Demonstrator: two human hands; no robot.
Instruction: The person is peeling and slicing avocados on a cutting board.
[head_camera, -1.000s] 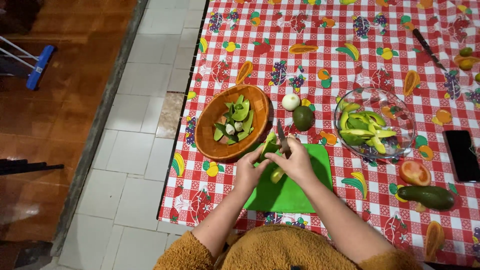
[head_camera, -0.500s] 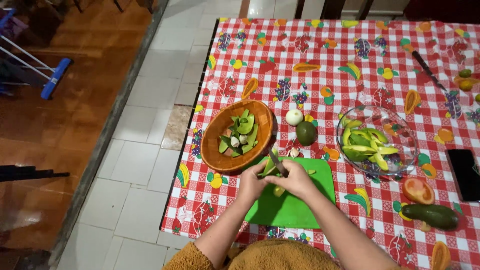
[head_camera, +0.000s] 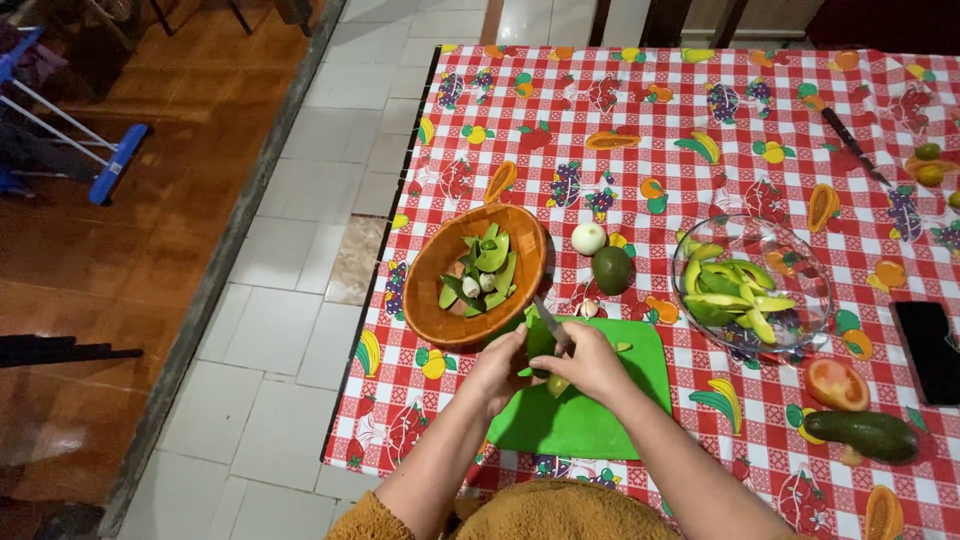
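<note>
My left hand (head_camera: 500, 367) grips a green avocado piece (head_camera: 540, 340) above the green cutting board (head_camera: 585, 420). My right hand (head_camera: 590, 362) holds a small knife (head_camera: 550, 320) whose blade rests against that piece. Just behind my hands sits an orange wicker bowl (head_camera: 440, 265) with avocado peels and pits in it. A clear glass bowl (head_camera: 800, 275) to the right holds several peeled avocado slices.
A whole avocado (head_camera: 612, 269) and a white onion (head_camera: 588, 238) lie behind the board. A tomato half (head_camera: 835, 383), a dark cucumber (head_camera: 866, 434) and a black phone (head_camera: 930, 350) are at the right. Another knife (head_camera: 852, 146) lies far right. The table edge drops to tiled floor at left.
The view has shifted a little; my hands stay together over the board, still working the knife against the avocado piece.
</note>
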